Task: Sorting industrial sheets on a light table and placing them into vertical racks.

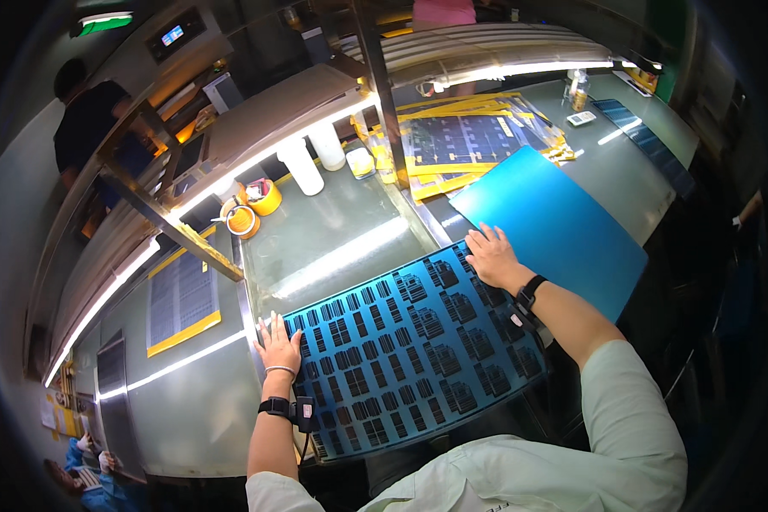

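A blue panel with rows of black printed patterns (384, 363) lies in front of me, its near edge close to my body. My left hand (278, 348) rests at the panel's far left corner, fingers stretched and spread. Over the far right corner, my right hand (492, 258) lies flat with its fingers apart, near the edge of a plain blue sheet (563, 230). That sheet lies to the right of the patterned panel, close beside it. Neither hand is gripping anything. Black bands sit on both wrists.
Yellow-edged films (465, 136) are stacked at the back right, near a small white device (581, 119). Orange tape rolls (242, 222) and white cylinders (300, 166) stand at the back. A metal post (380, 94) and lit shelf rise beyond. Another person (94, 124) stands at far left.
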`<state>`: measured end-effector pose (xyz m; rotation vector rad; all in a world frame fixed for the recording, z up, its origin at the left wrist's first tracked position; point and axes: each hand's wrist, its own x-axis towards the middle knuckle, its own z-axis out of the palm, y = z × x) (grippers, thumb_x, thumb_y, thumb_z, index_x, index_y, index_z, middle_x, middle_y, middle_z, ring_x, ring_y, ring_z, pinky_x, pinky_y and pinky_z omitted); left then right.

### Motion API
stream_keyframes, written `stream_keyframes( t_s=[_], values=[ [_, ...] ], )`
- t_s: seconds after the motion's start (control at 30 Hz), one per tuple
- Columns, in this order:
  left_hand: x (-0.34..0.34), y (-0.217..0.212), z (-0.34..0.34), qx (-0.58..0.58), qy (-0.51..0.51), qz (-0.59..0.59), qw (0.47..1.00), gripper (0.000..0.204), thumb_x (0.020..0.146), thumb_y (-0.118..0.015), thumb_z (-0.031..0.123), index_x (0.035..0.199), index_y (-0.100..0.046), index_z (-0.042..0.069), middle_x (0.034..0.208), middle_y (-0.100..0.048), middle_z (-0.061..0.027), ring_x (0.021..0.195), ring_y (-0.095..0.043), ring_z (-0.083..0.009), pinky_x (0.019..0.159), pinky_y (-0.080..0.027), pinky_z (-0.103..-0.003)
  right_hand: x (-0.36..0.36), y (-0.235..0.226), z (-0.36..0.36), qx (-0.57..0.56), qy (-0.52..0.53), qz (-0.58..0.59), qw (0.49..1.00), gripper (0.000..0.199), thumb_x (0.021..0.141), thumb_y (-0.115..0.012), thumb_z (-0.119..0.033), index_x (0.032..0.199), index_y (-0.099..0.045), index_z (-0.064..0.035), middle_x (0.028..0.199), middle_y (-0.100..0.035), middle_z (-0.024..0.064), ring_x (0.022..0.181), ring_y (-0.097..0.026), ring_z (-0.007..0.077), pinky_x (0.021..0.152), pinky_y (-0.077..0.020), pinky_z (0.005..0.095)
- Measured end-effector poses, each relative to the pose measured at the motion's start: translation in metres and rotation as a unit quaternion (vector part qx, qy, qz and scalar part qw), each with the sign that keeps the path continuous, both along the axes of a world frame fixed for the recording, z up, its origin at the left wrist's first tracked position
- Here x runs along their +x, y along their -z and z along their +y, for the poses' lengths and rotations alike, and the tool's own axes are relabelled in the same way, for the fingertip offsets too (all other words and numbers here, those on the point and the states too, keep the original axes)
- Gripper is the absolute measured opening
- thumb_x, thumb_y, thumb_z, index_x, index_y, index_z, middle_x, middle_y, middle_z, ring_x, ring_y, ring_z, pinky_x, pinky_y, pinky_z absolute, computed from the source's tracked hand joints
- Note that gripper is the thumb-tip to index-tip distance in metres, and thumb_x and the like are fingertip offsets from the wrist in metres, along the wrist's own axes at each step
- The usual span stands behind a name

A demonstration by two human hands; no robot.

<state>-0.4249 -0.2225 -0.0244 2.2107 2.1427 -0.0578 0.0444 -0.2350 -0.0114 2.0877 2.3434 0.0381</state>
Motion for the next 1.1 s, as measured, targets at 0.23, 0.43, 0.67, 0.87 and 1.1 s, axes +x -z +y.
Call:
stream_keyframes(
  t_s=[0.23, 0.43, 0.67, 0.87, 1.1],
  values=[
    [0.012, 0.004, -0.002, 0.012, -0.015, 0.021, 1.000, 0.060, 0.092, -0.032, 0.043, 0.139, -0.021, 0.008, 0.147, -0.015, -0.0037, 0.136, -0.008, -0.0262, 0.104, -0.010, -0.058, 0.020, -0.008, -0.097, 0.091, -0.059, 0.036, 0.993, 0.060, 0.084, -0.051, -0.038, 0.127, -0.039, 0.0015, 0.139, -0.029, 0.0127, 0.130, -0.020, 0.0380, 0.103, -0.0192, 0.0533],
    [-0.011, 0.009, -0.047, 0.023, -0.017, 0.054, 0.998, 0.062, 0.090, -0.036, 0.044, 0.139, -0.023, 0.007, 0.147, -0.015, -0.0057, 0.136, -0.008, -0.0290, 0.103, -0.012, -0.058, 0.006, -0.038, -0.265, 0.013, -0.060, 0.090, 0.994, 0.060, 0.074, -0.061, -0.036, 0.122, -0.047, -0.0005, 0.137, -0.033, 0.0146, 0.128, -0.024, 0.0387, 0.102, -0.0213, 0.0529],
    [-0.005, 0.003, -0.240, 0.141, -0.087, 0.006, 0.986, 0.061, 0.085, -0.050, 0.040, 0.134, -0.034, 0.008, 0.142, -0.025, -0.0160, 0.132, -0.016, -0.0385, 0.102, -0.020, -0.054, 0.036, 0.002, -0.276, -0.051, 0.234, 0.584, 0.775, 0.019, 0.085, -0.056, -0.019, 0.091, -0.058, -0.0009, 0.078, -0.061, 0.0060, 0.066, -0.059, 0.0162, 0.055, -0.0447, 0.0266],
    [0.001, 0.017, -0.279, 0.094, -0.379, -0.159, 0.907, 0.043, 0.072, -0.067, 0.047, 0.082, -0.061, 0.006, 0.081, -0.057, -0.0102, 0.081, -0.056, -0.0265, 0.069, -0.043, -0.040, 0.038, 0.017, -0.246, -0.212, 0.224, 0.646, 0.698, 0.020, 0.086, -0.054, -0.018, 0.069, -0.051, -0.0071, 0.060, -0.056, 0.0029, 0.051, -0.053, 0.0081, 0.048, -0.0406, 0.0197],
    [-0.014, 0.033, -0.272, -0.003, -0.413, -0.618, 0.668, 0.023, 0.087, -0.056, 0.028, 0.078, -0.062, 0.008, 0.069, -0.061, -0.0004, 0.061, -0.058, -0.0103, 0.053, -0.040, -0.023, 0.051, 0.010, -0.256, -0.042, 0.189, 0.505, 0.841, 0.009, 0.084, -0.052, -0.008, 0.078, -0.055, -0.0019, 0.066, -0.057, 0.0061, 0.055, -0.054, 0.0148, 0.053, -0.0437, 0.0257]
  ],
)
